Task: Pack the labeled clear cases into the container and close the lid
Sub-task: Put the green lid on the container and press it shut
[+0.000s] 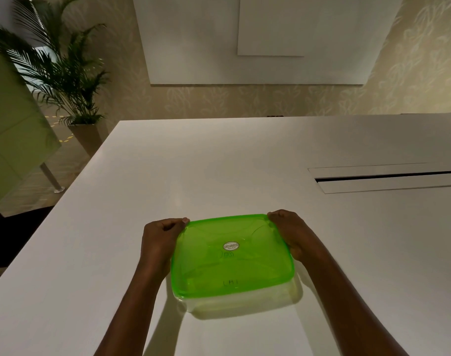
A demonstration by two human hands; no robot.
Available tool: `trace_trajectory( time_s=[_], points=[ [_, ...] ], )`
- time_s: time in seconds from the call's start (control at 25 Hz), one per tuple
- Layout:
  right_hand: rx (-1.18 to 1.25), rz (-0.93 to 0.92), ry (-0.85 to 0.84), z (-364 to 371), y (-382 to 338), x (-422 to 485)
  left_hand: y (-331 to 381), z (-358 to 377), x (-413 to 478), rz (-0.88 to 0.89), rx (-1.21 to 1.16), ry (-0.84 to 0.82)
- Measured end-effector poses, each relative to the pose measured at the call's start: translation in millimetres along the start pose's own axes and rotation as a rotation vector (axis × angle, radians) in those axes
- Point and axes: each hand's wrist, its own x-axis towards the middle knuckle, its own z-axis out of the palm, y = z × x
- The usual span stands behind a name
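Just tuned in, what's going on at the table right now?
A person's left hand and right hand each hold a far corner of the translucent green plastic lid, which sits on the clear rectangular plastic container on the white table. Whether it is fully snapped shut cannot be told.

The green lid (232,255) masks the container (245,303) contents; handwriting (230,282) seen through it is illegible. The oval sticker (231,246) print is too small to read. The bench (219,163) is cut off right and below.
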Motion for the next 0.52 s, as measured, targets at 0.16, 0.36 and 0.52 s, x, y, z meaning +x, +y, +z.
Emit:
trace_trajectory(
  time_s=[0.16,0.36,0.52],
  points=[
    [-0.028,-0.011,0.039,3.3,0.2,-1.7,2.8,1.3,5.5,0.247,0.453,-0.003],
    [-0.030,-0.008,0.044,3.8,-2.1,-6.2,20.8,61.7,-23.1,0.716,0.907,-0.191],
    [-0.009,-0.012,0.051,4.4,-2.0,-7.0,15.2,111.7,-43.9,0.613,1.071,-0.484]
  ],
)
